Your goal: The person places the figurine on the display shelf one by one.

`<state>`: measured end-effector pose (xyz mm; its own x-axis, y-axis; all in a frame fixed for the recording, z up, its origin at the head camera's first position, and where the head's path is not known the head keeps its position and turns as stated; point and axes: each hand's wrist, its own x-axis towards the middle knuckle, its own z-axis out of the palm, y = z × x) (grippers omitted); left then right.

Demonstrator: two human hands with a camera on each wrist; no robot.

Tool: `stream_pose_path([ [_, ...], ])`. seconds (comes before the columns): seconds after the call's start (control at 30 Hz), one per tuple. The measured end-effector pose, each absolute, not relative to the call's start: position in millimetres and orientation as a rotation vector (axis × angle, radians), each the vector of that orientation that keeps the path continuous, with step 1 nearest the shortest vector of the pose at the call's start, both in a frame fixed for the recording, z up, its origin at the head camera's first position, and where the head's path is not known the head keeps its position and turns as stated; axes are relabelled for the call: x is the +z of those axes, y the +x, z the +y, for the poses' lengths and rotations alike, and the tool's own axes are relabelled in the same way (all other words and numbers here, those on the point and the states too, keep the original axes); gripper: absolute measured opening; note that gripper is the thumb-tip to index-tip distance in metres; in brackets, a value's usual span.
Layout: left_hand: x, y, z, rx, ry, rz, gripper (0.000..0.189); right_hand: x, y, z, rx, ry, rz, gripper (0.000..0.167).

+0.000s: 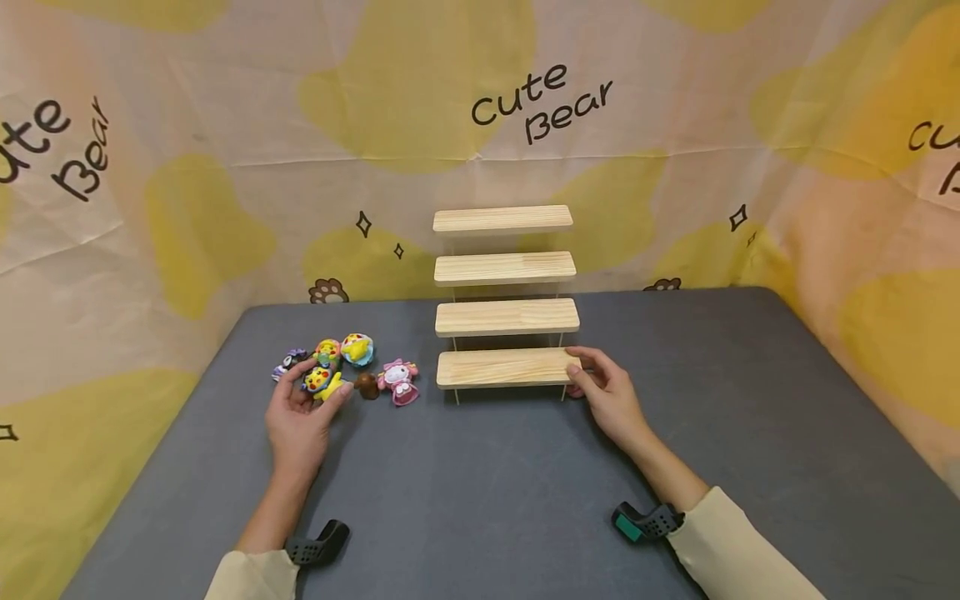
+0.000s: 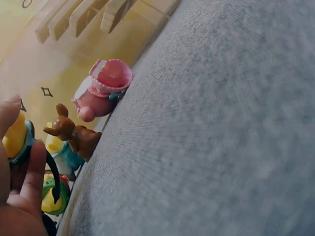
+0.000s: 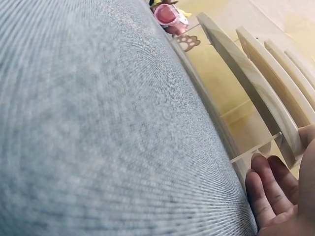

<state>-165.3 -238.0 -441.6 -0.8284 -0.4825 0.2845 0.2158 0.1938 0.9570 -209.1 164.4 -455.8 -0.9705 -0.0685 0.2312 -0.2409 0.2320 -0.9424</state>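
Note:
My left hand [image 1: 298, 429] pinches a yellow toy figurine [image 1: 318, 380] with red cheeks between thumb and fingers, among the other toys on the left. In the left wrist view this figurine [image 2: 15, 140] shows yellow and dark blue, partly hidden by the fingers. My right hand [image 1: 611, 400] grips the right end of the lowest board of a wooden tiered display stand [image 1: 506, 368], thumb at its front edge. In the right wrist view, several fingertips [image 3: 263, 167] are beside the stand's clear support, below the board [image 3: 256, 83].
Close by the left hand are a pink figurine [image 1: 399, 382], a brown animal figurine [image 1: 367, 385], a yellow-and-blue one [image 1: 357, 350], a green-and-yellow one [image 1: 327, 350] and a purple-and-black one [image 1: 288, 364]. A printed cloth [image 1: 420, 108] hangs behind the grey table [image 1: 480, 500].

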Motion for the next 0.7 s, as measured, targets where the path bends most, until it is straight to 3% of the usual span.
stream_pose_path([
  [0.47,-417,-166,-210,-1.967,0.193,-1.906,0.067,-456,-207,164,1.867,0.287,-2.330,0.034],
  [0.7,-397,-167,-187,-2.433,0.101,-1.630,0.054,-457,-209,164,1.865,0.275,-2.338,0.034],
])
